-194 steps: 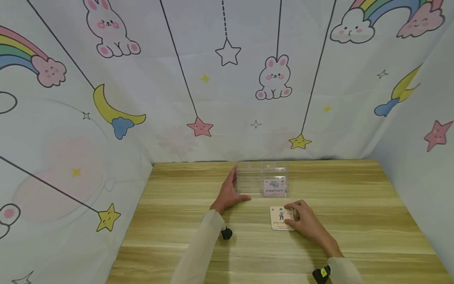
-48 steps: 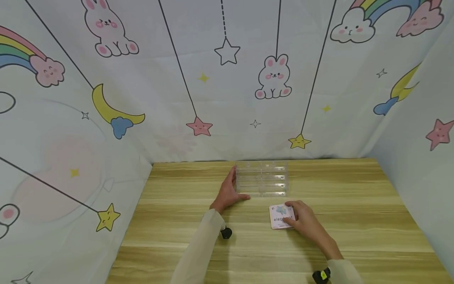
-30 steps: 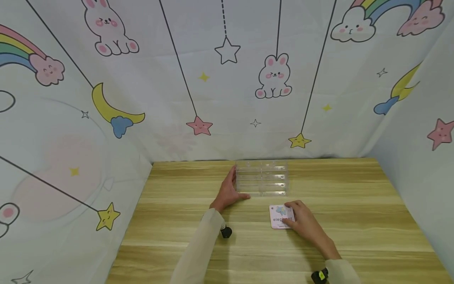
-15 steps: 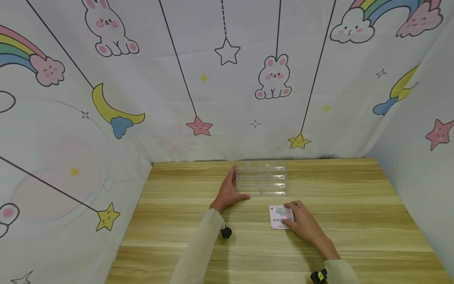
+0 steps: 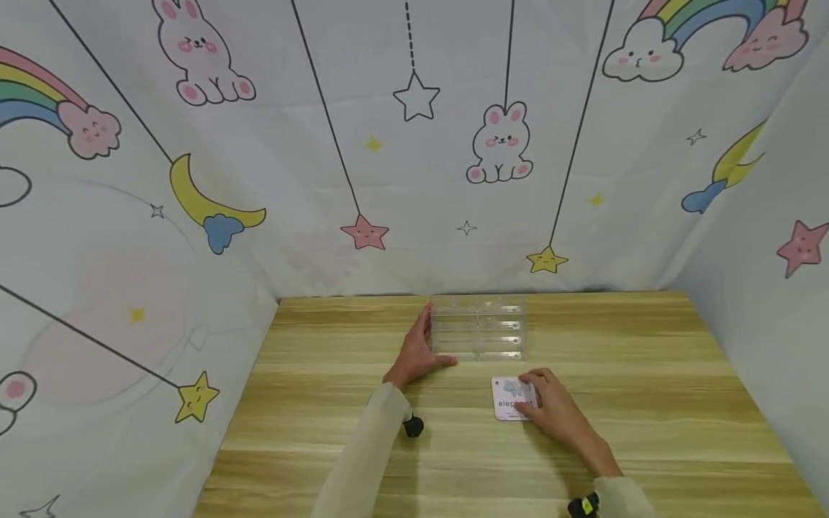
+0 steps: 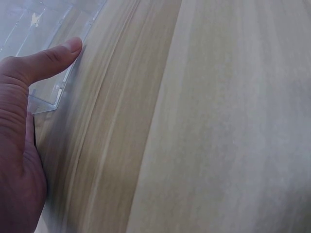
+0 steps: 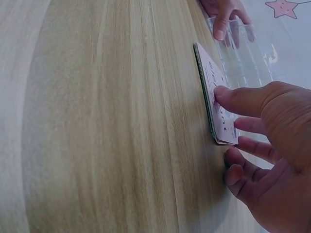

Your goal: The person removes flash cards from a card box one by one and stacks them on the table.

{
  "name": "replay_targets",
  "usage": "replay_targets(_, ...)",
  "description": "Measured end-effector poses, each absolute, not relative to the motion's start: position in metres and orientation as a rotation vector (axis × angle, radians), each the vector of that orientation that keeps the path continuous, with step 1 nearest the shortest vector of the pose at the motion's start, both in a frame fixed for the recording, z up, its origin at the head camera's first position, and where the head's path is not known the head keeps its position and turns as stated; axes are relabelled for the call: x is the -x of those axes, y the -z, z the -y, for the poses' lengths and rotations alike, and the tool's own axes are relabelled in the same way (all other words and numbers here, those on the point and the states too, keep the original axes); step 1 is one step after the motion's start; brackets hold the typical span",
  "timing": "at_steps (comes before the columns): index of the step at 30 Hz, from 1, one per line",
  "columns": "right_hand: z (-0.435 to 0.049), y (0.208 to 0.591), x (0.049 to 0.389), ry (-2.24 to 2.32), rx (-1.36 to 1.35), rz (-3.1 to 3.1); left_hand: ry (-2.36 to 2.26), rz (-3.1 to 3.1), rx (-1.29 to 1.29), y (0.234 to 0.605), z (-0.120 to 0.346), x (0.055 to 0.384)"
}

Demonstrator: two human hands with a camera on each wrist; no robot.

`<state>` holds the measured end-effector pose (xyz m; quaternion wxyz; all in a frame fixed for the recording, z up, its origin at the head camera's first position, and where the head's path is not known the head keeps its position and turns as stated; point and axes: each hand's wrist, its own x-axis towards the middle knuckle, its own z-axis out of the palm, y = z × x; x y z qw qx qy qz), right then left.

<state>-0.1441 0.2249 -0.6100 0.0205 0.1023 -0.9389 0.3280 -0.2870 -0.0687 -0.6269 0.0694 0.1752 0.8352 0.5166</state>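
Note:
A clear plastic card rack (image 5: 499,331) with stepped rows stands near the back of the wooden table. At its left end my left hand (image 5: 414,356) grips it, the thumb along the front and the fingers behind. In front of the rack is a small stack of square cards (image 5: 503,411), a pink "elephant" card on top. My right hand (image 5: 562,415) holds the stack by its right side; in the right wrist view the thumb (image 7: 238,99) presses on the top card while fingertips touch the edge. Part of the printed word is hidden under the thumb.
White cloth (image 5: 447,266) printed with rabbits, stars and rainbows hangs along the back and sides of the wooden table (image 5: 324,460). A dark camera (image 5: 413,426) sits on the left wrist and another camera (image 5: 584,505) on the right.
The elephant card, in the rack's lower right 6.5 s ago, now tops the stack, where a card reading "play the" was showing. Over the last second both hands stay almost still.

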Motion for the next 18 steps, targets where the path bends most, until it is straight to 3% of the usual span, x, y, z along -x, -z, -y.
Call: replay_targets(18,-0.2287,0.6036,0.1401,-1.136,-0.29,2.924,-1.551,-2.512,-0.545,0.6314,0.0693,0.2888)
